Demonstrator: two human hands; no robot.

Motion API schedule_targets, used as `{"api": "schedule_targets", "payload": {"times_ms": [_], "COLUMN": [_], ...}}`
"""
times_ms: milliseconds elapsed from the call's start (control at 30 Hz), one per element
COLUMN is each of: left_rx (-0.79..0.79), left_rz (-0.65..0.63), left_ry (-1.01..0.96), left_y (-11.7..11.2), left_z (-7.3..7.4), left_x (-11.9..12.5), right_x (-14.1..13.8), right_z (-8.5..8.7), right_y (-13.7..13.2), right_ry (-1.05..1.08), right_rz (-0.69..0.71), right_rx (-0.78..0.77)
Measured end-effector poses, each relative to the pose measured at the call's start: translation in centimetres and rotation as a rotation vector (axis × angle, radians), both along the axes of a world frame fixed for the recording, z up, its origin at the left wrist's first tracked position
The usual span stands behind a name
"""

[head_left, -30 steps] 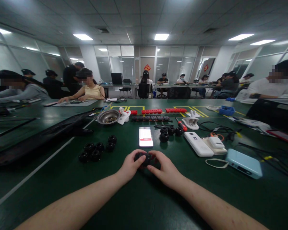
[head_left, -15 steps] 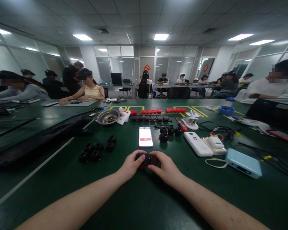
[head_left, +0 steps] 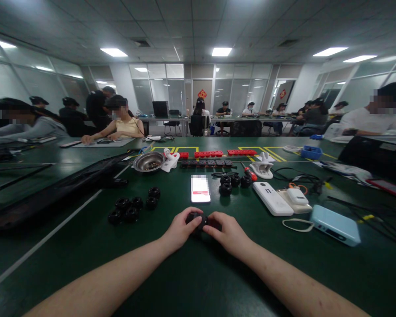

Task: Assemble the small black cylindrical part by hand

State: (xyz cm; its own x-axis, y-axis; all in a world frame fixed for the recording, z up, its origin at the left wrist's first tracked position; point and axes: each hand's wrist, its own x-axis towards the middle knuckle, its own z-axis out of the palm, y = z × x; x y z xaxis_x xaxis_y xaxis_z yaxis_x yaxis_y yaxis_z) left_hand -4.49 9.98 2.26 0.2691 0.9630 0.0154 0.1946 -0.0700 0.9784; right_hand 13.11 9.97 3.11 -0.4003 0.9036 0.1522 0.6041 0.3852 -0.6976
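Note:
Both my hands meet over the green table [head_left: 191,281] just in front of me. My left hand [head_left: 180,229] and my right hand [head_left: 227,232] pinch a small black round part [head_left: 198,220] between their fingertips. A phone [head_left: 200,189] with a lit screen lies just beyond it. Several black ring-shaped parts [head_left: 132,207] lie in a cluster to the left. A few more black ring parts [head_left: 232,181] sit behind the phone to the right.
A metal bowl [head_left: 149,161], red blocks [head_left: 208,153] and a red-handled screwdriver [head_left: 250,171] lie further back. White devices [head_left: 272,198], a light blue box [head_left: 335,225] and cables sit to the right. A long black object [head_left: 62,187] lies at left. Other people sit around the tables.
My hands have turned the black part a little between the fingertips; they stay in the same place.

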Motion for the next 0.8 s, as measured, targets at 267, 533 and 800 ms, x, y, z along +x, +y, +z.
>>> {"api": "schedule_targets", "payload": {"times_ms": [267, 533, 800], "left_rx": [0.061, 0.030, 0.028], "left_rz": [0.005, -0.032, -0.009], "left_ry": [-0.025, -0.036, -0.091], "left_y": [-0.06, 0.05, 0.10], "left_z": [-0.30, -0.12, -0.39], "left_x": [-0.22, -0.16, 0.00], "right_x": [0.02, -0.12, -0.04], "right_z": [0.28, 0.14, 0.36], "right_y": [-0.18, -0.26, -0.43], "right_ry": [0.017, 0.015, -0.009], "right_rz": [0.004, 0.016, -0.011], "right_rx": [-0.009, 0.034, 0.031]}}
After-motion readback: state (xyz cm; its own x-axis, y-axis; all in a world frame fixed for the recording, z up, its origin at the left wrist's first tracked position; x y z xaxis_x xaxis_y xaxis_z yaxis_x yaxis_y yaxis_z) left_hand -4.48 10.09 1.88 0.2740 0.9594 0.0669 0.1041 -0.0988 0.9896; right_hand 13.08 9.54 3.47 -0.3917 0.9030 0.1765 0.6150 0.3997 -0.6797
